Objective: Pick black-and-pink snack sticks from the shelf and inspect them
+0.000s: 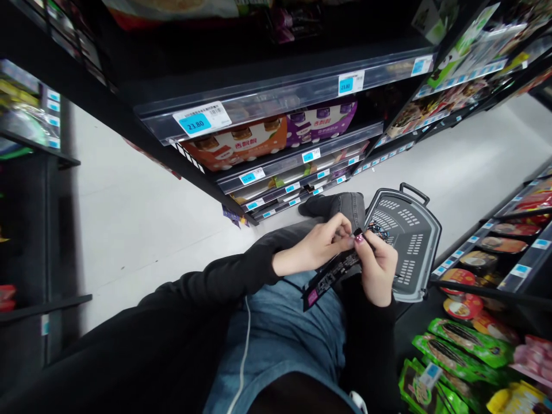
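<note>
I see my left hand (314, 248) and right hand (379, 267) each grasping the dark packet (334, 273), label upward for reading, above the basket (409, 247)

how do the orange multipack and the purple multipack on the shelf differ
The orange multipack sits further left on the shelf, under the 23.80 price tag; the purple multipack sits to its right, further from that tag. The orange one shows more of its front; the purple one shows less of its face. They share white lettering, a row of bottle caps on top and the same shelf.
</note>
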Motion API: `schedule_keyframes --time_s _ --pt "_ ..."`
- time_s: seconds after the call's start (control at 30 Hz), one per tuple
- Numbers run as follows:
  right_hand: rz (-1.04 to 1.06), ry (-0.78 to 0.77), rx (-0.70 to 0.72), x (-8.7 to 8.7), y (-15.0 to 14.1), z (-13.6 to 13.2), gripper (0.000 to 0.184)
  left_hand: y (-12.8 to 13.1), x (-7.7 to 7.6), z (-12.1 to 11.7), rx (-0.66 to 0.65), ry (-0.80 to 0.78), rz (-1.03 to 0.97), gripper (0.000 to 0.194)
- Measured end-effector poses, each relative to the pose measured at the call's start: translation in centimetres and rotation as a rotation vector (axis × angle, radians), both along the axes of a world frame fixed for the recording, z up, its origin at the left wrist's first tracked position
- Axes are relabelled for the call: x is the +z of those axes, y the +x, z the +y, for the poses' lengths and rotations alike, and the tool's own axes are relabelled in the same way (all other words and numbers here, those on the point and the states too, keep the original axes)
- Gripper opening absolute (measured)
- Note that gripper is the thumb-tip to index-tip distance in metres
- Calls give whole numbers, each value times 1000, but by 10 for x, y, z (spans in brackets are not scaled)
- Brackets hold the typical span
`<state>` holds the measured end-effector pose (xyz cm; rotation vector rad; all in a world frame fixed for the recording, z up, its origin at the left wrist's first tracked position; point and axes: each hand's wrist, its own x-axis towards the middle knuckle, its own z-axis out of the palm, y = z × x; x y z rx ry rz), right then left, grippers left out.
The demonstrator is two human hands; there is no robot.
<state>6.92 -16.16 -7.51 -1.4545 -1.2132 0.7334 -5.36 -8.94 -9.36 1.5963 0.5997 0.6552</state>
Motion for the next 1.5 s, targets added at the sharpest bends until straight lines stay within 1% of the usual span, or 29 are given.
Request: schedule_keyframes --time_s 0.03,0.13,0.2,0.27,0.33,0.4,0.47,0.5,0.57,0.63,0.67,0.73,0.87,0.93,1.03,1.13,1.2,1.27,1.33,1.37,1.4,1.43,1.5 --pt "35 -5 -14 1 2 0 40 -1 0 -2 -32 -4 -11 39" --pt "193 7 -77 1 12 0 41 -6 0 -7 -210 -76 -18 32" --pt "283 19 -124 1 19 -1 41 -9 1 -9 -281 -102 6 29" --pt "357 32 -139 2 23 0 41 -10 1 -10 -286 -50 38 24" --pt "406 26 -124 2 24 2 39 -9 2 -10 -272 24 47 22" --pt "426 14 -117 0 24 4 37 -8 1 -11 -268 31 45 24" --pt "393 28 -157 -1 24 5 37 -6 0 -12 -264 -37 34 26" --pt "336 33 -184 -2 25 5 36 -5 -1 -13 -265 -72 28 26" --pt "155 8 -212 -2 27 4 29 -5 -3 -14 -249 -107 37 26" --pt "0 -50 -204 0 30 2 20 -5 -3 -15 -230 -106 66 24" --pt "-34 -73 -207 0 32 1 19 -5 -2 -15 -237 -111 76 22" --pt "-7 -73 -264 -1 35 0 21 -6 0 -13 -293 -141 81 19" --pt "118 11 -452 -7 42 0 22 -10 0 -5 -451 -209 100 34" --pt "151 43 -500 -10 44 1 21 -12 -3 -1 -516 -290 88 39" --pt "224 49 -529 -13 47 2 20 -15 -11 2 -618 -460 14 46" --pt "295 36 -559 -16 49 1 21 -17 -15 3 -717 -602 -56 63" --pt "307 3 -547 -18 51 0 22 -18 -16 4 -749 -675 -89 69" --pt "302 -23 -524 -19 52 -1 22 -21 -15 7 -774 -719 -97 70" --pt "329 -23 -521 -18 54 -4 22 -25 -12 13 -766 -743 -97 70" --pt "368 -20 -519 -17 55 -6 22 -27 -10 16 -731 -754 -100 67" --pt "421 -23 -508 -16 56 -9 23 -30 -8 19 -665 -768 -113 62" --pt "478 -35 -486 -15 58 -13 24 -32 -7 22 -568 -780 -140 55" --pt "555 -81 -418 -14 60 -23 25 -33 -4 26 -318 -776 -220 37"
